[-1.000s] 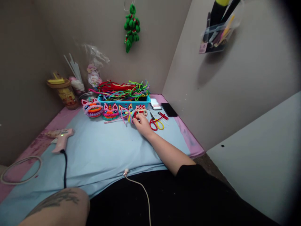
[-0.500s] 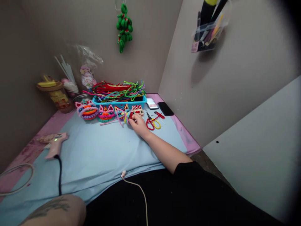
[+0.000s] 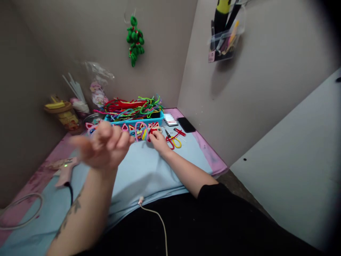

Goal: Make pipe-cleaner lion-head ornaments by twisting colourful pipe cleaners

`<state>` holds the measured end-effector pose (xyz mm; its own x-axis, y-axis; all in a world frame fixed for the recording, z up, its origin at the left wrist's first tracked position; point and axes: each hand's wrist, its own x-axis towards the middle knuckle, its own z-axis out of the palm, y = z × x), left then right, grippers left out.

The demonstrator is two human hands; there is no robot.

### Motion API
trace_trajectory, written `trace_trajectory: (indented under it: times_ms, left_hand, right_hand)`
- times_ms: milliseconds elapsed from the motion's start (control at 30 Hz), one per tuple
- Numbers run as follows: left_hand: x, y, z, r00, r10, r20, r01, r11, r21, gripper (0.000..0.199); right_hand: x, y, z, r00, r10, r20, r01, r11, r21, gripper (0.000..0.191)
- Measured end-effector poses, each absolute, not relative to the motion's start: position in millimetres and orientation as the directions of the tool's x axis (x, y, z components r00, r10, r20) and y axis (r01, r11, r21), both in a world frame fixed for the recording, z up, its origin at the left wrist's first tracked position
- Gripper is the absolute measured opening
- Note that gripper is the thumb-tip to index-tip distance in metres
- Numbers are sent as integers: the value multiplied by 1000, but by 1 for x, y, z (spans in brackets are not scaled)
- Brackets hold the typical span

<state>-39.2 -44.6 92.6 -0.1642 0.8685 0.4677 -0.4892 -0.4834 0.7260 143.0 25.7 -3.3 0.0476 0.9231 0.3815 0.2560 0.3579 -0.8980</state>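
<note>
My left hand (image 3: 108, 145) is raised over the left middle of the table, palm up, thumb out and fingers loosely curled; motion smears it, and nothing shows in it. It hides part of a row of pipe-cleaner animal heads (image 3: 124, 127) behind it. Farther right, my right hand (image 3: 158, 141) is closed on a pipe-cleaner piece (image 3: 144, 134) with pink, yellow and red parts. A pink loop stands up from this piece. My right fingertips cover some of it. Scissors (image 3: 176, 142) with red and yellow handles lie just right of that hand.
A blue tray (image 3: 161, 117) heaped with loose pipe cleaners (image 3: 133, 106) stands behind the heads. A dark phone (image 3: 187, 125) lies at right. A pink glue gun (image 3: 65, 172) rests at left, near a tumbler (image 3: 65, 115). A cable (image 3: 157, 212) hangs at the front edge.
My left arm has risen from the lower left corner, bringing the hand up in front of the animal heads. My right hand stays at the pipe-cleaner piece, whose pink loop now stands more upright.
</note>
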Motion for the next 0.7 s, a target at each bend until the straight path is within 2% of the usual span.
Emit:
trace_trajectory:
  times_ms: [67,133,200,233,300,333,467,700]
  left_hand:
    - [-24,-24,77,-58,892,448,-456,-423,783,38]
    - [-15,-4,53,-154,906,395,-301,-424,854,33]
    - [-13,10,28,-183,924,334,-205,-368,907,47]
    - [-14,15,19,-128,942,310,-190,-330,925,58]
    - [-18,18,7,-29,955,294,-197,-294,935,76]
    - [-19,17,5,28,962,272,-207,-260,943,79]
    - [-21,14,7,241,951,193,-193,-148,970,72]
    - [-24,17,1,202,941,272,-27,-273,962,65]
  right_hand:
    - [143,28,-5,59,955,290,126,281,-951,27]
    - [142,29,-5,37,977,211,-28,212,-977,24]
    - [140,29,-5,-16,986,167,-149,163,-975,21]
    - [139,28,-5,-45,987,156,-186,145,-972,21]
    - [137,26,-5,-109,983,147,-224,120,-967,22]
    - [137,25,-5,-146,979,144,-234,108,-966,23]
    - [136,21,-6,-285,948,139,-271,59,-961,28]
    - [137,24,-10,-288,945,154,-286,69,-956,30]
